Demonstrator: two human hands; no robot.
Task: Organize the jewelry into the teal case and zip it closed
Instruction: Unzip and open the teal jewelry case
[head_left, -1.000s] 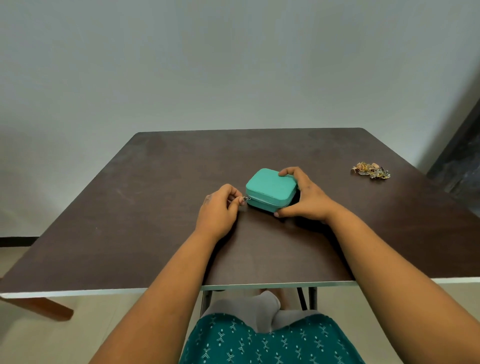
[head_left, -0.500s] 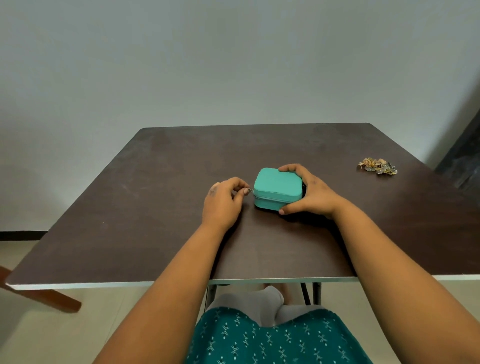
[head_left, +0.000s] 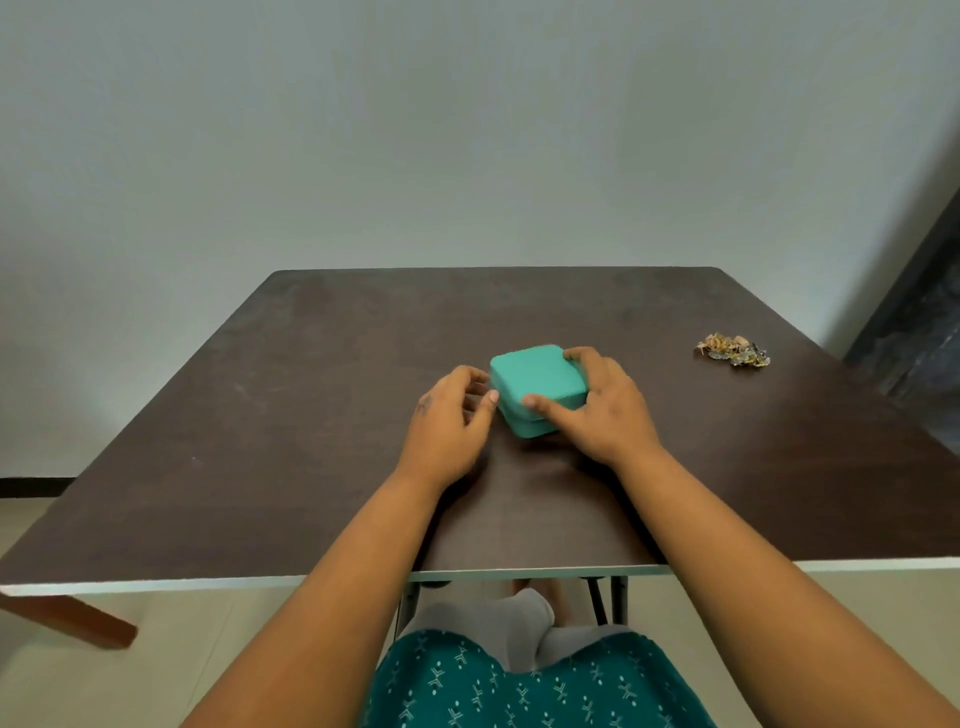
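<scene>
The teal case (head_left: 535, 384) lies closed on the dark table (head_left: 311, 441), a little past its middle. My right hand (head_left: 605, 415) grips the case from the right, thumb on its near top corner and fingers curled round the far right side. My left hand (head_left: 449, 421) sits against the case's left edge with its fingers curled and thumb pressed to fingertips, pinching at the zipper line. The zipper pull itself is hidden between those fingertips. A small heap of gold and dark jewelry (head_left: 732, 353) lies near the table's right edge, well apart from both hands.
A plain wall stands behind the table. A dark door frame (head_left: 914, 322) rises at the far right. The table's white front edge (head_left: 208, 583) runs just above my lap, and a wooden piece (head_left: 67, 618) shows low at the left.
The case has turned under my right hand, whose thumb has shifted onto the top corner. My left hand has followed the case's left edge, moving slightly away from me.
</scene>
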